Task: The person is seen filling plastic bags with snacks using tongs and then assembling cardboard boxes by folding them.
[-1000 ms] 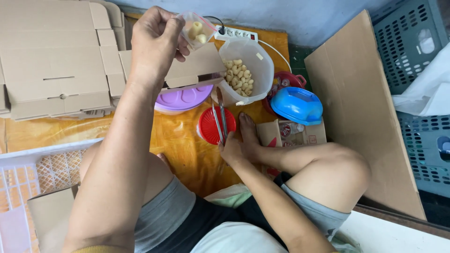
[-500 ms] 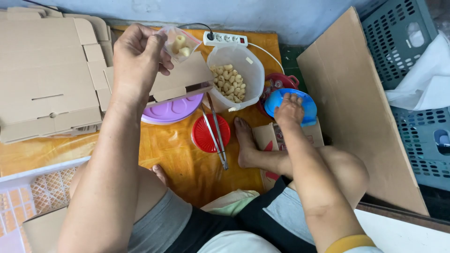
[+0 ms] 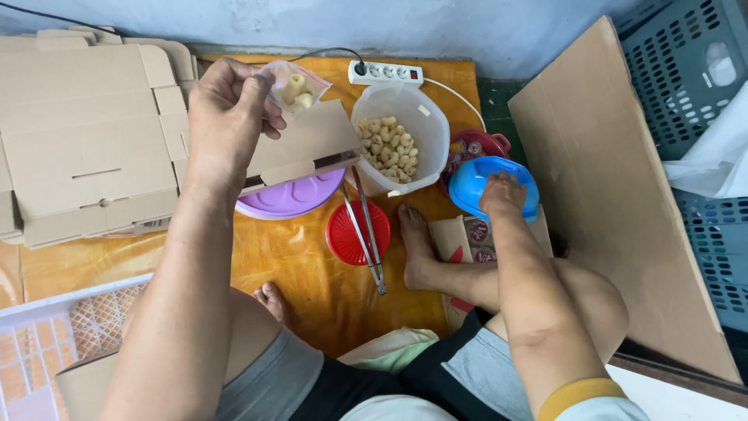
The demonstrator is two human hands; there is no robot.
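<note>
My left hand (image 3: 226, 117) is raised over the flat cardboard boxes and holds a small clear plastic bag (image 3: 294, 87) with a few pale snack pieces in it. My right hand (image 3: 502, 195) reaches down into a blue bowl (image 3: 477, 181) on the right; its fingers are partly hidden inside. Between the hands stands a clear tub (image 3: 399, 140) filled with pale snack pieces. Metal tongs (image 3: 366, 238) lie across a red lid (image 3: 349, 232) on the orange mat, touched by neither hand.
Flat cardboard boxes (image 3: 86, 140) are stacked at the left over a purple lid (image 3: 292, 199). A white power strip (image 3: 385, 74) lies by the wall. A big cardboard sheet (image 3: 623, 195) and grey crates (image 3: 693, 86) stand right. A white basket (image 3: 47, 343) sits bottom left.
My right hand let go of the tongs, which now lie on the red lid, and moved right to the blue bowl. My left hand kept the bag raised.
</note>
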